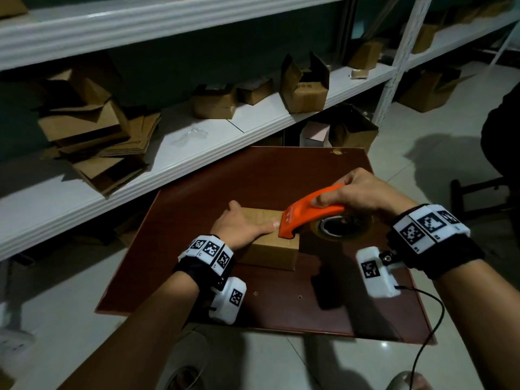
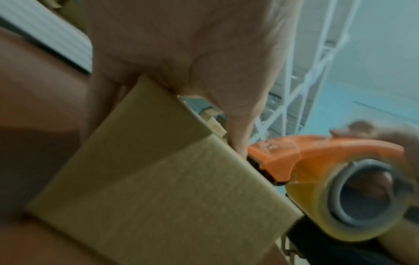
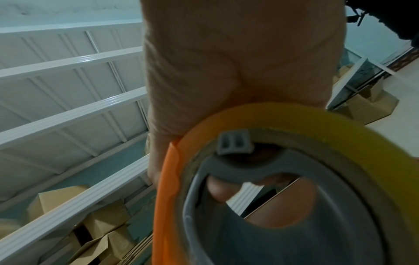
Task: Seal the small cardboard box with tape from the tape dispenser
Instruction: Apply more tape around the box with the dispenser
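A small brown cardboard box (image 1: 268,250) (image 2: 158,188) sits on a dark red-brown board (image 1: 281,305). My left hand (image 1: 242,225) (image 2: 192,62) lies flat on the box top, fingers straight, thumb (image 1: 267,227) pointing at the dispenser. My right hand (image 1: 363,192) (image 3: 226,71) grips the orange tape dispenser (image 1: 306,211) (image 2: 317,152) (image 3: 165,197) by its curved top. The dispenser's front end touches the box's right top edge. Its yellowish tape roll (image 1: 334,228) (image 2: 362,197) (image 3: 306,125) hangs just right of the box.
White metal shelves (image 1: 197,142) behind the board hold flattened cartons (image 1: 98,130) and several open boxes (image 1: 305,88). A black cable (image 1: 430,333) trails from my right wrist over the board's near right corner. A dark stool (image 1: 478,192) stands at the right on the tiled floor.
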The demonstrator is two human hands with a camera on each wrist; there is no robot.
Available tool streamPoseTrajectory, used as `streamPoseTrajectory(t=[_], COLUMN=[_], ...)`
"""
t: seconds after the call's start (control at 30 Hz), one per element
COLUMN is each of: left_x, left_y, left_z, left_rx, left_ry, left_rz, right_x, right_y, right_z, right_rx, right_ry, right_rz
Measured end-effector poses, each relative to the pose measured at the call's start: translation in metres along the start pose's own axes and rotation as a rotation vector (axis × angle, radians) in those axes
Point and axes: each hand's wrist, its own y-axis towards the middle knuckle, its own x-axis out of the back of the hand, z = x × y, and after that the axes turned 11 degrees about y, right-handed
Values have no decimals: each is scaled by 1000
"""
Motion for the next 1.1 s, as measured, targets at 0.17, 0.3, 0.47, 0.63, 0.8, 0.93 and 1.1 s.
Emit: streamPoseTrajectory(t=[0.17,0.3,0.47,0.63,0.8,0.93,1.1], left_x=[5,11,14,4,-7,-8,-10], left_y=[2,-1,-7,-8,-3,0,7], left_z=[-6,-8,-6,-11,-14,-12,-1], left_rx=[30,3,-22,24,31,8,-67], left_ry=[-26,3,-16,62,75,43,-13], left_rz=[30,39,-6,-40,-145,-129,-155], right_x=[-1,0,1,1,-1,-1,1], right_y=[1,2,1,1,1,-1,-1], right_z=[-2,-3,-4,-3,-1,-1,-1], right_rx=[-5,-16,2,11,13,18,9], right_ry=[12,26,39,25,35,30,42], right_rz=[-2,5,32,43,53,51,61])
